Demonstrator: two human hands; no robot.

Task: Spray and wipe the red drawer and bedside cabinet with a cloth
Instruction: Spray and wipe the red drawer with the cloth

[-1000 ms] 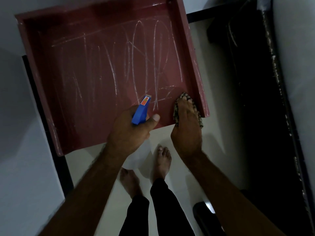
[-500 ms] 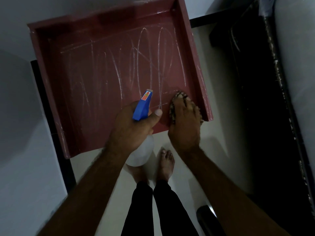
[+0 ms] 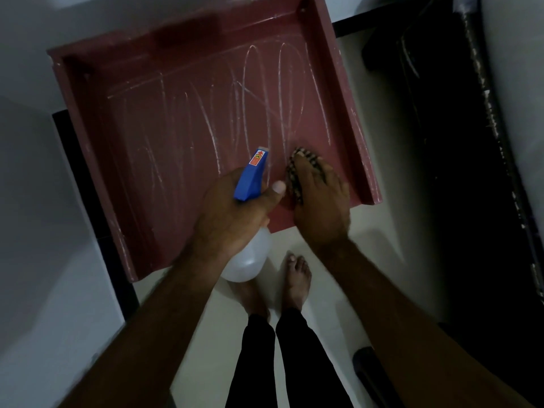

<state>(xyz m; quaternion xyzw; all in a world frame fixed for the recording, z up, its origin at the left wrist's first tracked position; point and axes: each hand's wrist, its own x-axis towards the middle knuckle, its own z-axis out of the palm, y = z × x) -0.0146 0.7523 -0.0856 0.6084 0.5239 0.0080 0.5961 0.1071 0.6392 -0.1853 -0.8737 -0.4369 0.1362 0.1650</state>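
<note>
Pale tiled floor (image 3: pixel 338 290) of a dim room, seen from above. At left, a grey-white wall (image 3: pixel 35 201) edged by a black skirting strip (image 3: pixel 85 187). Centre-left to centre, the red drawer (image 3: pixel 176 128), out of any cabinet, is seen open side up above the floor, with looping whitish streaks (image 3: pixel 253 92) across its bottom panel. Over the drawer's near edge, the left hand (image 3: pixel 232 213) grips the spray bottle (image 3: pixel 250 181), fingers curled round its neck, thumb laid along the blue head, nozzle pointing far into the drawer; the translucent body hangs below the hand. Just to the right, the right hand (image 3: pixel 321 207) presses a patterned cloth (image 3: pixel 294 184) onto the drawer bottom near the near-right corner, fingers nearly flat on top of it. Below the hands, two bare feet (image 3: pixel 295 278) stand on the floor. At far right, a dark piece of furniture (image 3: pixel 441 172), its details lost in shadow.
</note>
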